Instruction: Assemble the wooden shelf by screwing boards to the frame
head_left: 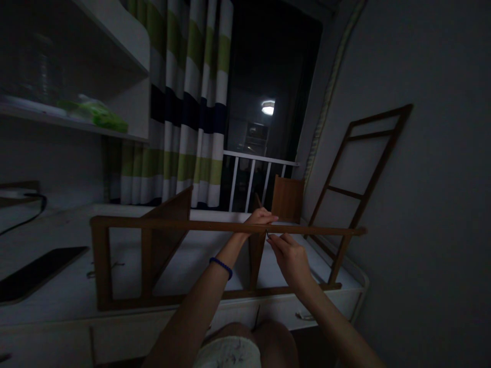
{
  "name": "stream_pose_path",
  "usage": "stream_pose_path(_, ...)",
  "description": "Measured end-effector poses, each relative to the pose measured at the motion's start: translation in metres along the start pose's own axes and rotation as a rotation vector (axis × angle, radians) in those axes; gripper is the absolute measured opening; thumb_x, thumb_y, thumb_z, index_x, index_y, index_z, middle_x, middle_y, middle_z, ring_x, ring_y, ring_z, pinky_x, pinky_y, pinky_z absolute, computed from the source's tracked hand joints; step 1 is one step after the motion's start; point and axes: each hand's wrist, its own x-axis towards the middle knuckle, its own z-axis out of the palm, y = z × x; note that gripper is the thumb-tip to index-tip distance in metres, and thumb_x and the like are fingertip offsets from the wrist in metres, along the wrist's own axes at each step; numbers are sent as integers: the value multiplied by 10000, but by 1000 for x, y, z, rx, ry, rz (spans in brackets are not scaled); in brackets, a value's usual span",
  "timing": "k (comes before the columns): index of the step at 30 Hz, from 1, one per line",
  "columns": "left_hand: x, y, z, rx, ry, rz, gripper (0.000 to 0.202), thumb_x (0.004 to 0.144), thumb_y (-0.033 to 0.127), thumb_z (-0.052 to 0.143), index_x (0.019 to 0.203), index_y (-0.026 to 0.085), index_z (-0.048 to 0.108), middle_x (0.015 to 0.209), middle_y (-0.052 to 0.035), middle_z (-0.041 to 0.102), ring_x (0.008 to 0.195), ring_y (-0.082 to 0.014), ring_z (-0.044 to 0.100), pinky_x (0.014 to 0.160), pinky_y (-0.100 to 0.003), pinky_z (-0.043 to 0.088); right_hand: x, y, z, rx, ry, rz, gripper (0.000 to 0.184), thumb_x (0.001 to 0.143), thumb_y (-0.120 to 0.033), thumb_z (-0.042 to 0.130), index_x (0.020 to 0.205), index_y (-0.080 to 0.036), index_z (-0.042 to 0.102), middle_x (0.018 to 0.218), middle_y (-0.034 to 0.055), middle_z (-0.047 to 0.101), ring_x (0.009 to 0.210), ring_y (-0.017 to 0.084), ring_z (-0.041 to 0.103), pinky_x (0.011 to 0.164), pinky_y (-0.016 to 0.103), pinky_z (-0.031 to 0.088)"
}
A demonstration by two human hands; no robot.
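A brown wooden frame (215,225) stands on its long side on the white desktop, with brown boards fixed across it. My left hand (262,217) reaches through to the far side of the top rail and closes around the middle board (256,258) near the rail. Just below that rail, my right hand (289,253) pinches a small dark metal piece, which looks like a hex key (267,234), against the rail at the board's joint. Its tip is hard to make out in the dim light. Another board (171,230) stands across the frame to the left.
A second ladder-like wooden frame (345,192) leans on the right wall. Behind, a brown panel (287,199) stands near the window railing (253,159). A dark flat phone-like slab (38,268) lies on the desk at left, below a shelf (76,122).
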Motion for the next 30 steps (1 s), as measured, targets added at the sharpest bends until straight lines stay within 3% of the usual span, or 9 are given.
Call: stream_pose_path(30,0,4,1,8,21,-39,447,688,384,546,338,153,391,380,50,338,464,-74,363,493,-218,291,1,-1,1,144,36,65,245,854,-293,419,927,-194,631,767,41,611,676,135,587,624,216,427)
